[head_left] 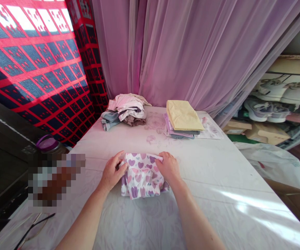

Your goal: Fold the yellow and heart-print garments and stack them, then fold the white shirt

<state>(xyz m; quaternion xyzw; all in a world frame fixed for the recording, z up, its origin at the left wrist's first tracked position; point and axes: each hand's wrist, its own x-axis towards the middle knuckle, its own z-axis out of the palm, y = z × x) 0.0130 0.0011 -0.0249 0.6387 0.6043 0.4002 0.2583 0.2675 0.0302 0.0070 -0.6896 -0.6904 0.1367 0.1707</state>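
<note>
Heart-print cloth (pixel 142 173) is lying folded on the desk (pixel 212 173) before me.
My left hand (pixel 112 172) is pinching its far left corner, my right hand (pixel 170 167) is gripping its far right corner; folded clothes (pixel 185 116) are sitting beyond.

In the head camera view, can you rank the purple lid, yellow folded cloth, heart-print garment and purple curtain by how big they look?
1. Purple curtain
2. Heart-print garment
3. Yellow folded cloth
4. Purple lid

The garment is nearer the camera than the cloth, so their real order is unsure.
</note>
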